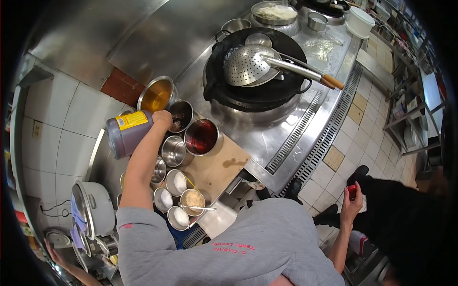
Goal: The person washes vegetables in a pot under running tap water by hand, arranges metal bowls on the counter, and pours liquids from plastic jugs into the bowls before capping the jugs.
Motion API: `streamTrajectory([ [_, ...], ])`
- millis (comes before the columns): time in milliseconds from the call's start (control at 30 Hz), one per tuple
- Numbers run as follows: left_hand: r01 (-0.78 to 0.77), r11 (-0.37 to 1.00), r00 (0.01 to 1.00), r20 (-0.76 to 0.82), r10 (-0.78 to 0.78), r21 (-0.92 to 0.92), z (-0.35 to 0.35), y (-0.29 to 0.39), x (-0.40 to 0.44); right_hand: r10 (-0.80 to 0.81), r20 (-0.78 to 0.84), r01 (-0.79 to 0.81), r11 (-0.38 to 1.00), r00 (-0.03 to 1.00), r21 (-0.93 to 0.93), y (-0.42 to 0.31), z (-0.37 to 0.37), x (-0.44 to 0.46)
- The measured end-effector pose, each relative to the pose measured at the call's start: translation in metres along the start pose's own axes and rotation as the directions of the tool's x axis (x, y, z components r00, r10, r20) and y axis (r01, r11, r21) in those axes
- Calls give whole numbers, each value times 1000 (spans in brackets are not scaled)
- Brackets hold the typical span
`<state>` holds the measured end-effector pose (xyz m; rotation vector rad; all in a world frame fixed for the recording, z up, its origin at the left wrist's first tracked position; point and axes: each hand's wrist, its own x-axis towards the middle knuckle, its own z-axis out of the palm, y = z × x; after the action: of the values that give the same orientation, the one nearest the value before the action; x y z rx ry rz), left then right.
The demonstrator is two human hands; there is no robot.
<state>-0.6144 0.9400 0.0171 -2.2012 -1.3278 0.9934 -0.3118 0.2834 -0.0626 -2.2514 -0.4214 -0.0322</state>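
My left hand (162,119) is closed around the handle end of a large plastic jug (128,136) of dark liquid with a yellow label. The jug lies tilted nearly on its side, its neck hidden behind my hand. Beside that hand stands a metal pot (181,110) with dark contents. A pot of dark red liquid (201,137) and a bowl of amber liquid (157,95) are close by. Off to the right, over the floor, my right hand (351,205) pinches a small red cap (352,191).
A black wok (257,97) holds a perforated strainer (245,66), its handles pointing right. Several small pots of white and tan powders, one white powder pot (178,218) among them, stand near my body. A rice cooker (98,209) and another person's hand (56,255) are left; a black-clothed person (400,214) is right.
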Motion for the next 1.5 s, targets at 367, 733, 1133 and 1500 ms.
streamTrajectory([
  [367,12,1000,1000,-18,-12,19,0,2,3,-48,-21,48,999,999,-11,-2,-3,-8],
  [733,37,999,999,-37,-36,37,-3,0,9,24,-14,-24,1000,1000,11,-5,-3,-18],
  [1133,42,997,998,-53,-39,59,-12,-3,10,26,-41,-25,1000,999,16,9,1,-24],
  [1500,61,996,997,-51,-58,69,-23,-1,6,44,-40,-44,999,998,8,16,-1,-28],
])
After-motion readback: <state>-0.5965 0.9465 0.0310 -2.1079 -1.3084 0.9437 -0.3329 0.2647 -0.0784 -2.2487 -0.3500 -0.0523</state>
